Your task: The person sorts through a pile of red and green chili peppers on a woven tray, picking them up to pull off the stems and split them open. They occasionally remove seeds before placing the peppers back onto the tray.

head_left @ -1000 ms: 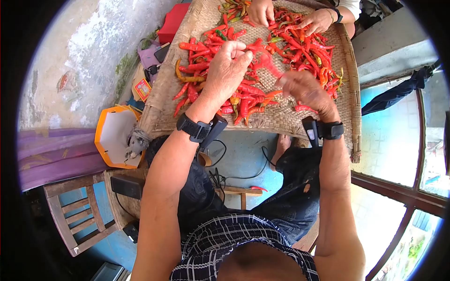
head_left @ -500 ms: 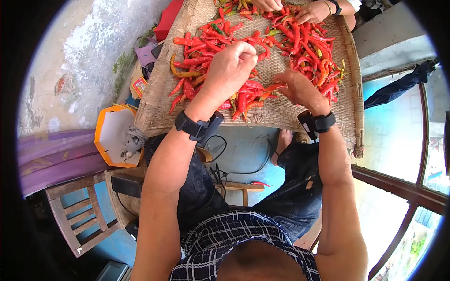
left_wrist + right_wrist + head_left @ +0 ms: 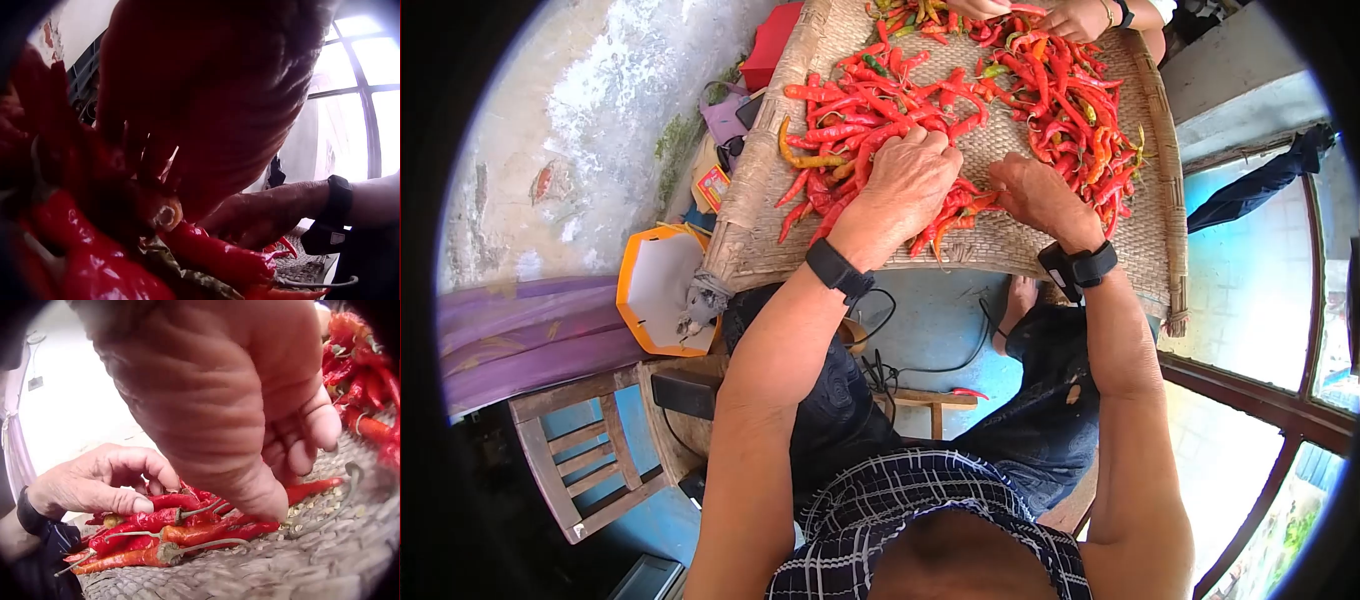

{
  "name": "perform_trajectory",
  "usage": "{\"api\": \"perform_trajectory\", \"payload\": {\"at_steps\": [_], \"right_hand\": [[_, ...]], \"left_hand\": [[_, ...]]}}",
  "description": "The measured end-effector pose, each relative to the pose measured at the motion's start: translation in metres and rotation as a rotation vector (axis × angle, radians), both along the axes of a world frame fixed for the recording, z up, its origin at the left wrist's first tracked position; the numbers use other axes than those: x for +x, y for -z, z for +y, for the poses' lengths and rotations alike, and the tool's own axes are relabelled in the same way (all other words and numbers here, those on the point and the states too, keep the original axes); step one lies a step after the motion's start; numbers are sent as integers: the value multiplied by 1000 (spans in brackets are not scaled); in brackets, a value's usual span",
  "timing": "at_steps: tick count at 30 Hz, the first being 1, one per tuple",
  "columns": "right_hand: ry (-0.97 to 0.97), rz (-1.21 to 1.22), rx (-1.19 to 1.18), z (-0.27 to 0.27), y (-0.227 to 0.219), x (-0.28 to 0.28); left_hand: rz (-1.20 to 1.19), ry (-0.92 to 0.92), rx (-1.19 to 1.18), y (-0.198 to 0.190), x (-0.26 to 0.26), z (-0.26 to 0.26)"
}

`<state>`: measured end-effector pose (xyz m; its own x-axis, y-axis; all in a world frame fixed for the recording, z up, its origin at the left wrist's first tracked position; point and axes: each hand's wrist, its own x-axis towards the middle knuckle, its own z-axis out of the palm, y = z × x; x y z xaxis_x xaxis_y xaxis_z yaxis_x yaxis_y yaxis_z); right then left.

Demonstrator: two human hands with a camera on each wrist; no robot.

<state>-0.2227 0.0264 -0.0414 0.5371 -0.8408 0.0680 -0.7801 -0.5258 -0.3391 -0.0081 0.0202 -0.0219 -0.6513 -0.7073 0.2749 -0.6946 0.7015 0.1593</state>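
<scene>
Red chili peppers (image 3: 840, 120) lie in a loose heap on a woven mat (image 3: 740, 235). My left hand (image 3: 908, 185) reaches down onto its near part, the thumb and bent fingers apart among the peppers. In the right wrist view, that left hand's thumb (image 3: 134, 504) lies along a red pepper (image 3: 156, 520). Its palm hides much of the heap in the left wrist view. My right hand (image 3: 1032, 195) is beside the heap's near right edge, fingers loosely bent. In its own wrist view, the right thumb (image 3: 269, 494) overlaps the peppers, with nothing visible gripped.
Another person's hands (image 3: 1078, 18) work at the far edge beside a second pile of peppers (image 3: 1065, 110). An orange-rimmed box (image 3: 662, 290) stands left of the mat. Cables (image 3: 880, 365) and a wooden stool (image 3: 925, 399) with one pepper are below.
My left hand has gone from a raised, curled pose down onto the peppers. My right hand first moved left, then stayed by the heap. The red pepper blurred between them earlier no longer shows there.
</scene>
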Motion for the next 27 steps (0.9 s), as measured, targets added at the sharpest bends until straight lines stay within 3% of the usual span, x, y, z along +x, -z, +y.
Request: {"api": "perform_trajectory", "payload": {"at_steps": [4,6,8,10,12,14,15,16,18,19,20,22,24,27], "right_hand": [[-11,8,-20,2,-23,-8],[88,-247,198,4,-38,-16],[152,-309,304,4,-50,-26],[215,-626,501,2,-59,-35],[281,-703,482,1,-65,-40],[379,-1412,415,-11,-63,-41],[575,-1569,309,-17,-57,-40],[576,-1572,307,-17,-51,-40],[669,-1332,212,-17,-49,-36],[570,-1178,219,-11,-49,-30],[573,-1181,216,-6,-49,-22],[285,-786,307,1,-51,-3],[54,-632,126,3,-40,15],[60,-485,189,8,-43,22]], "left_hand": [[33,-1,-17,-1,1,-1],[49,2,-23,0,1,-1],[65,10,-29,-1,1,-1],[36,22,-27,-4,1,-1],[43,34,-35,-6,1,-1],[120,27,-20,-5,0,-2],[141,19,-8,-9,0,-2],[139,22,-9,-11,0,-1],[183,-22,64,-17,0,0],[181,-17,62,-20,0,0],[234,-27,101,-22,0,1],[287,-34,141,-23,-1,2],[307,-35,108,-23,-1,1],[347,-37,181,-27,-2,3]]}}
